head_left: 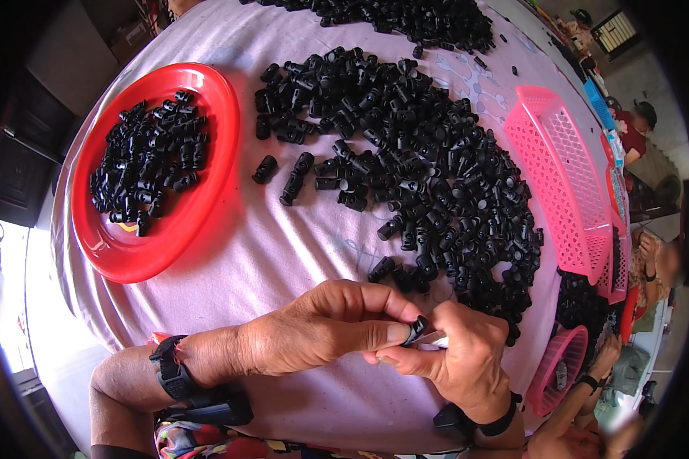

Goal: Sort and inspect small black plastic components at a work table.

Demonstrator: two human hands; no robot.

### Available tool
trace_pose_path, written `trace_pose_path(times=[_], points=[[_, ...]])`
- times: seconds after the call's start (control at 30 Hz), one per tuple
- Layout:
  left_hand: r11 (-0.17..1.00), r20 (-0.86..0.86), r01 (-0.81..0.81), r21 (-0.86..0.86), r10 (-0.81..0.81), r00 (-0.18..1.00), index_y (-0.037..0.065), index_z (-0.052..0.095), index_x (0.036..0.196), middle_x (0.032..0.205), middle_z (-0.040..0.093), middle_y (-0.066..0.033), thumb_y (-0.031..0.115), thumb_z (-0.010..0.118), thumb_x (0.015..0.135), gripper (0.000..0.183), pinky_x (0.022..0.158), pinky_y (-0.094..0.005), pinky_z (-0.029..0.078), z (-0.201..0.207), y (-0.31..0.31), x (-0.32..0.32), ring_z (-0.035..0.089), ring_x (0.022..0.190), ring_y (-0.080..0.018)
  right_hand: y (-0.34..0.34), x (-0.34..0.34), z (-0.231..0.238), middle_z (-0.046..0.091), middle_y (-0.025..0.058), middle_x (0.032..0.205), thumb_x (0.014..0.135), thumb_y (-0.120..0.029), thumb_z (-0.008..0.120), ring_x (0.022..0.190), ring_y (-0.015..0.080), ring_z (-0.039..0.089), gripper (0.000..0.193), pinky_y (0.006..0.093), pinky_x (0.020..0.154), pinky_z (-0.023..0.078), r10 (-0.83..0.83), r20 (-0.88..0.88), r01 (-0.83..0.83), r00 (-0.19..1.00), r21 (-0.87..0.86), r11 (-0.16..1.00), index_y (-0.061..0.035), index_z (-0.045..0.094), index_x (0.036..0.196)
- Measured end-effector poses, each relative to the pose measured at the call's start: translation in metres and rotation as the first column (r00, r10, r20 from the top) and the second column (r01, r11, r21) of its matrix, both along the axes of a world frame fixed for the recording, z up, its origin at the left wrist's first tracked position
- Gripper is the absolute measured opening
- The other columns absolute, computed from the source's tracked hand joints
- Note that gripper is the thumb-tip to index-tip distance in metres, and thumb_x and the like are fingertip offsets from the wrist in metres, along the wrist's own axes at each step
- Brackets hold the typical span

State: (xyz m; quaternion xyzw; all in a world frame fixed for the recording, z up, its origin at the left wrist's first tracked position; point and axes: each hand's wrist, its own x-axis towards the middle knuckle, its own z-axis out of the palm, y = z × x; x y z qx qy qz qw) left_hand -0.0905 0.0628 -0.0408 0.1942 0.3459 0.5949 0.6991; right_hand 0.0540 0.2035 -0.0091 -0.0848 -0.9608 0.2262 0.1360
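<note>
Between thumb and forefinger, my left hand (337, 325) pinches a small black plastic cord lock (416, 330). My right hand (467, 352) is closed close against it, gripping a thin pale piece, perhaps a blade (434, 340); most of it is hidden by the fingers. The pale piece meets the cord lock, or nearly so. Beyond my hands spreads a big heap of similar black cord locks (444, 176). To the left, a red oval plate (220, 153) carries a smaller pile of them.
A pink perforated basket (566, 191) stands right of the heap, and a round pink basket (547, 386) sits nearer me. Another black heap (406, 19) lies at the far edge. A pink cloth (283, 252) covers the table. Other people work along the right side.
</note>
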Motion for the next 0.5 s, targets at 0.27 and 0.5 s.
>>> trace_pose_path(times=[0.27,0.5], points=[[0.998,0.020,0.033,-0.061,-0.031,0.999,0.002,0.058,0.116,0.104,0.060,0.0014,0.008,0.057,0.094,0.023,0.085,-0.0218,0.044,0.0031,-0.0014,-0.0029,0.053,0.097,-0.0048,0.0025,0.0009,-0.0027,0.047,0.0027,0.050,0.069,-0.059,0.074,0.042,0.0180,0.053,0.060,0.0310,0.037,0.042,-0.019,-0.067,0.021,0.998,0.035,0.999,-0.0097,0.040,0.060],[0.999,0.024,0.014,-0.039,-0.013,1.000,0.002,0.059,0.115,0.103,0.059,0.0023,0.009,0.057,0.094,0.022,0.083,-0.0215,0.044,-0.0027,-0.0022,-0.0014,0.052,0.095,-0.0043,0.0025,0.0005,-0.0052,0.047,0.0030,0.049,0.069,-0.061,0.073,0.041,0.0177,0.052,0.061,0.0307,0.037,0.042,-0.022,-0.048,0.024,0.999,0.048,0.999,-0.0098,0.041,0.060]])
